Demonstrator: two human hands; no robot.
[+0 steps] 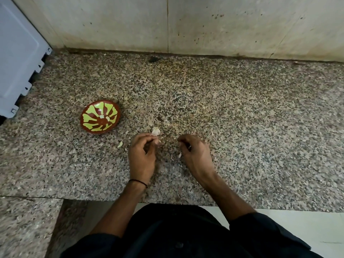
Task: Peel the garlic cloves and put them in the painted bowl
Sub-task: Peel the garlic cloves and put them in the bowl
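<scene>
Left hand (pixel 142 155) pinches pale papery garlic clove (pixel 156 131); right hand (pixel 195 151) curled, contents unclear.

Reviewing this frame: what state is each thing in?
left hand: fingers curled, pinching the garlic clove.
right hand: fingers curled; any hold is hidden.
garlic clove: held at the left fingertips.
loose clove: lying on the counter, untouched.
painted bowl: upright on the counter, two pale pieces inside.

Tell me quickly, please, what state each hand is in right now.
Left hand: fingers curled, pinching a garlic clove.
Right hand: fingers curled; whether it holds anything cannot be told.
</scene>
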